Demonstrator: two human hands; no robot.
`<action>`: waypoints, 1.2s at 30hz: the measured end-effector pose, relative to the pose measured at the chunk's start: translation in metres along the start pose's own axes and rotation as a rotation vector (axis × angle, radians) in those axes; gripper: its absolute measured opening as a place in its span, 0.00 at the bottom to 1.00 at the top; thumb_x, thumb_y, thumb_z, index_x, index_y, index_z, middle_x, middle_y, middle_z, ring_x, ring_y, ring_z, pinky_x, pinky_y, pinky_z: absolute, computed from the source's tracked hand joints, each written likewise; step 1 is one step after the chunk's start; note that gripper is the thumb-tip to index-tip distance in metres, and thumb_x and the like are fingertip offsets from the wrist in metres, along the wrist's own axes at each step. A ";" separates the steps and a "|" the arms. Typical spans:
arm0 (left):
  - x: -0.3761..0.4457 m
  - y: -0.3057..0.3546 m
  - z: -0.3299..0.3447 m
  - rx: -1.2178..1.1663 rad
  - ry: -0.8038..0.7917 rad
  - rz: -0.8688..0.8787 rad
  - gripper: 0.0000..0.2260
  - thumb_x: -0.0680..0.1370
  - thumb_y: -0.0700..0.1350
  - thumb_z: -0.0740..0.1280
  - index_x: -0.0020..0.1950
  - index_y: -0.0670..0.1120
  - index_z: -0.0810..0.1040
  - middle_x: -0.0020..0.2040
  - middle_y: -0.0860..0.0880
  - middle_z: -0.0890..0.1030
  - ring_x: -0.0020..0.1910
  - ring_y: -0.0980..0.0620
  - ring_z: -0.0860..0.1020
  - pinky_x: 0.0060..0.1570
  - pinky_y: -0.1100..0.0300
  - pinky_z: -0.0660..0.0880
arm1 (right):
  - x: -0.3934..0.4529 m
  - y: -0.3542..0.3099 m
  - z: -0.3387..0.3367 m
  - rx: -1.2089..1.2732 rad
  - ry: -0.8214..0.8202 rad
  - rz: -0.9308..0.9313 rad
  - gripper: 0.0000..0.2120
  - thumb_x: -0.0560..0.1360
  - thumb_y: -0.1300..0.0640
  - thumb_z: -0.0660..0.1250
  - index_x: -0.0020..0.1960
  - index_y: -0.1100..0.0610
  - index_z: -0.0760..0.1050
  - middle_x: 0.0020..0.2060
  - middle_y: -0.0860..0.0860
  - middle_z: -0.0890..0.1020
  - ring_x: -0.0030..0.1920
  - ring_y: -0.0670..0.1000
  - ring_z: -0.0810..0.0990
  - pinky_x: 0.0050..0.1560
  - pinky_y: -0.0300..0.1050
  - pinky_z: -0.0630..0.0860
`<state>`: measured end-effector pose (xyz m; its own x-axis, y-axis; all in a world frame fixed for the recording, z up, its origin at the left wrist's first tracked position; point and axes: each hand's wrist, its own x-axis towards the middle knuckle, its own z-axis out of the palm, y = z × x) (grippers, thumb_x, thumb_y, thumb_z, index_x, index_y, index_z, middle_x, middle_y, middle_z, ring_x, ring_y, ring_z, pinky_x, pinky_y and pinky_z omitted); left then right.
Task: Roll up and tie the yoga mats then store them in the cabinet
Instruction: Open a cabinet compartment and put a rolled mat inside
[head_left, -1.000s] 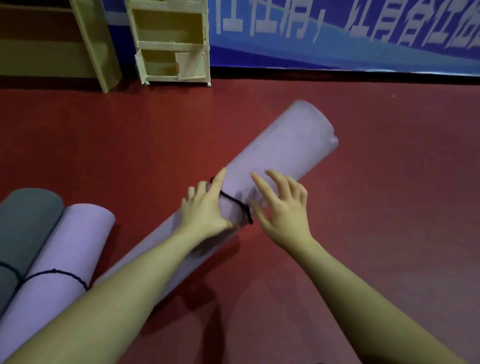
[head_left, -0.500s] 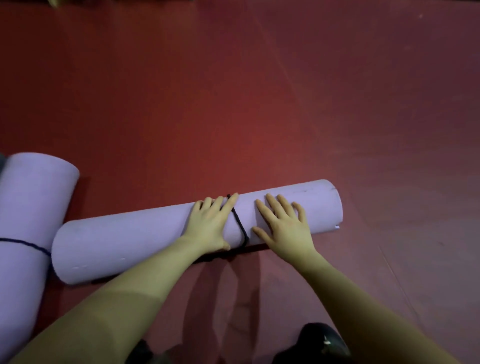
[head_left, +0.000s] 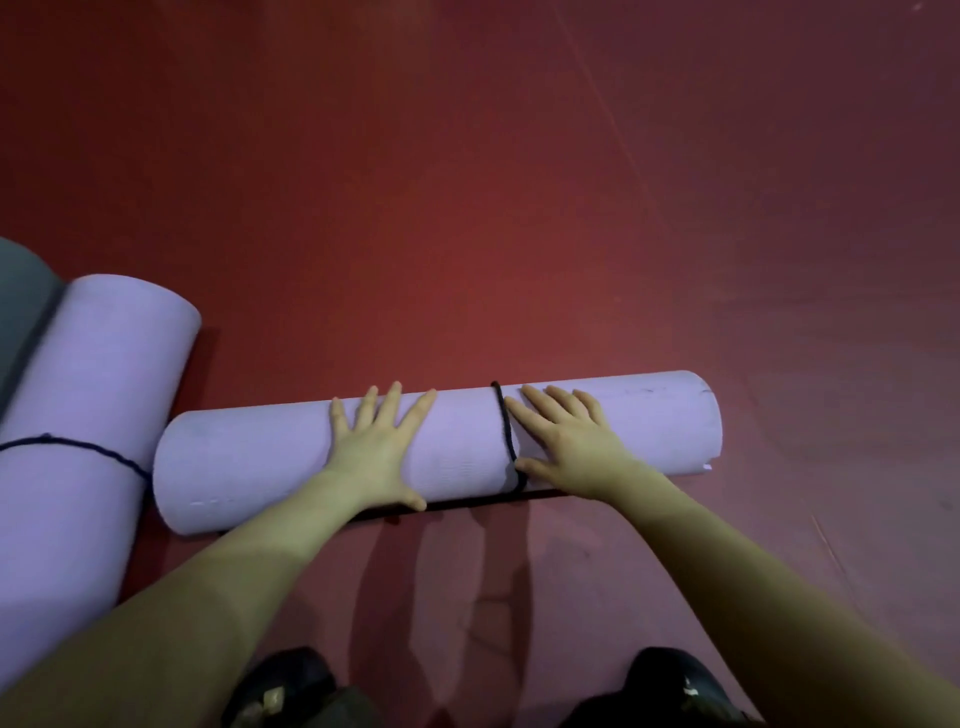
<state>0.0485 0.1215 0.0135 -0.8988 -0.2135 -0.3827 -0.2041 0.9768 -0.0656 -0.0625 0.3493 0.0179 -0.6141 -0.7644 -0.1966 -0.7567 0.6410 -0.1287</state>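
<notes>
- The purple mat (head_left: 457, 447) lies rolled on the red floor (head_left: 467, 208), with a black cord (head_left: 505, 431) around its middle.
- Left hand (head_left: 376, 447) and right hand (head_left: 566, 441) rest flat on it, fingers spread.
- A second purple mat (head_left: 93, 395) beside it is tied too; a grey mat (head_left: 21, 296) is partly visible.
- Storing seems left; no cabinet is visible.

My lilac rolled mat (head_left: 291, 467) lies crosswise on the floor, pointing three o'clock. A dark cord (head_left: 505, 434) rings it right of middle.
</notes>
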 end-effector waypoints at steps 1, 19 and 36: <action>0.001 -0.002 -0.001 -0.005 -0.018 -0.009 0.60 0.60 0.68 0.73 0.74 0.58 0.31 0.77 0.44 0.39 0.76 0.39 0.42 0.67 0.31 0.44 | 0.005 -0.002 0.000 0.002 -0.035 0.004 0.39 0.71 0.31 0.46 0.78 0.46 0.47 0.78 0.50 0.51 0.76 0.56 0.51 0.72 0.54 0.43; 0.023 -0.003 -0.006 0.140 0.035 0.069 0.61 0.59 0.70 0.71 0.75 0.56 0.31 0.77 0.42 0.46 0.74 0.37 0.53 0.66 0.31 0.51 | 0.040 0.007 -0.010 -0.261 -0.196 0.062 0.64 0.57 0.33 0.75 0.77 0.46 0.36 0.74 0.58 0.54 0.75 0.59 0.50 0.67 0.73 0.52; 0.104 -0.041 -0.089 0.218 0.332 0.125 0.54 0.64 0.68 0.70 0.76 0.57 0.36 0.76 0.44 0.52 0.73 0.40 0.55 0.67 0.37 0.54 | 0.103 0.035 -0.065 -0.283 0.185 0.150 0.60 0.55 0.38 0.79 0.78 0.48 0.50 0.71 0.59 0.63 0.72 0.60 0.60 0.66 0.73 0.51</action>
<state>-0.0713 0.0574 0.0584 -0.9951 -0.0525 -0.0842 -0.0304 0.9692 -0.2445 -0.1670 0.2884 0.0560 -0.7336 -0.6795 -0.0103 -0.6711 0.7221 0.1677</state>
